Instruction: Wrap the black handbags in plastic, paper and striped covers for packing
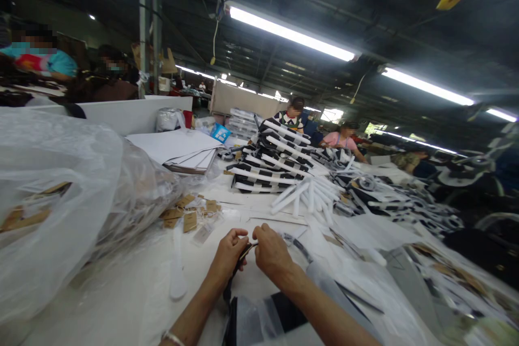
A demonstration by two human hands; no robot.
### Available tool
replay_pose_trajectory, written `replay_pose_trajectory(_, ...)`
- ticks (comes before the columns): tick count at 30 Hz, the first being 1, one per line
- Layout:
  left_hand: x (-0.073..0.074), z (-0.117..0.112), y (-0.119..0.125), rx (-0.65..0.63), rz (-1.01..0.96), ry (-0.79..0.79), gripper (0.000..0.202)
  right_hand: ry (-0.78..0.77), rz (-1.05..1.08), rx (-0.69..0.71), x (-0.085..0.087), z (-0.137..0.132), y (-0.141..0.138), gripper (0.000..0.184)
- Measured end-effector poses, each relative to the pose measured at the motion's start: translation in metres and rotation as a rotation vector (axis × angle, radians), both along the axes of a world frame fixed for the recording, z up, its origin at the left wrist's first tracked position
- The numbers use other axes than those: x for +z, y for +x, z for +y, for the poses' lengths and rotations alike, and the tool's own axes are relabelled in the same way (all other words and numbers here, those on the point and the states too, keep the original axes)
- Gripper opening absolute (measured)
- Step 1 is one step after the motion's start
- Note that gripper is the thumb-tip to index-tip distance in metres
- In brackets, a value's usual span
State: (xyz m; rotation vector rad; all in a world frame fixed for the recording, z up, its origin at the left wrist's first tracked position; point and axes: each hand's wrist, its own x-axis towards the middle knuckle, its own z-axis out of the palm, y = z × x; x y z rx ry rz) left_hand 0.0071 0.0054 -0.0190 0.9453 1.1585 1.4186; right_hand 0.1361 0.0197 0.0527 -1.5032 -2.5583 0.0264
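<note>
Just in front of me, my left hand (232, 253) is closed on a dark strap (229, 281) that runs down to a black bag (284, 308). Close beside it, my right hand (271, 253) makes a pinch at the strap's upper end. A thin pale piece shows between the two hands, too small to name. Translucent white wrapping (259, 320) covers part of the bag, and my right forearm passes over it. Left of my hands, brown cardboard tags (190, 221) with strings lie on the table (162, 270), near a white plastic strip (177, 275).
A large clear plastic bag (52, 173) fills the left side. Ahead rise stacked black bags with white-wrapped edges (267, 173), beside loose white tubes (312, 194). White sheets (174, 146) lie behind the tags. Several people work further back, one in a pink top (338, 140).
</note>
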Motion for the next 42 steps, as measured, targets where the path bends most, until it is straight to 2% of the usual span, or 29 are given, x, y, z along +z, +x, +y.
replay_pose_trajectory(4,0.001,0.001,-0.001,0.014,0.012,-0.021,0.045,0.073,-0.101,0.05,0.002,-0.001,0.002,0.03)
replay_pose_trajectory(10,0.003,-0.001,-0.001,0.013,0.04,-0.031,0.04,0.019,-0.146,0.013,0.006,0.006,0.006,0.025)
replay_pose_trajectory(13,0.007,-0.003,0.0,0.011,0.079,-0.033,0.034,-0.019,-0.045,-0.03,0.01,0.011,0.008,0.018)
replay_pose_trajectory(17,0.013,-0.008,0.004,-0.026,0.139,-0.028,0.033,-0.16,0.162,-0.151,0.015,0.019,0.005,0.016)
replay_pose_trajectory(21,0.013,-0.009,0.005,-0.073,0.236,-0.036,0.03,-0.239,0.221,-0.176,0.013,0.02,-0.003,0.014)
replay_pose_trajectory(24,0.009,-0.008,0.002,-0.09,0.28,-0.025,0.029,-0.187,0.231,-0.138,0.009,0.015,-0.008,0.013)
replay_pose_trajectory(28,0.009,-0.009,-0.002,-0.073,0.298,-0.022,0.027,-0.061,0.215,0.009,0.004,0.007,-0.008,0.015)
replay_pose_trajectory(33,0.016,-0.013,0.0,0.01,0.366,-0.014,0.02,-0.073,0.299,0.069,0.003,0.008,-0.008,0.013)
replay_pose_trajectory(36,0.011,-0.011,-0.001,0.049,0.316,-0.019,0.017,-0.097,0.434,0.062,-0.003,0.007,-0.008,0.013)
replay_pose_trajectory(38,0.001,-0.005,-0.003,0.069,0.205,-0.071,0.018,-0.169,0.52,0.004,-0.013,0.007,-0.009,0.012)
replay_pose_trajectory(39,-0.005,-0.001,-0.005,0.075,0.133,-0.102,0.019,-0.251,0.557,-0.042,-0.019,0.007,-0.008,0.012)
replay_pose_trajectory(42,-0.018,0.01,-0.009,0.118,-0.07,-0.102,0.02,-0.663,0.628,-0.188,-0.037,0.006,-0.008,0.025)
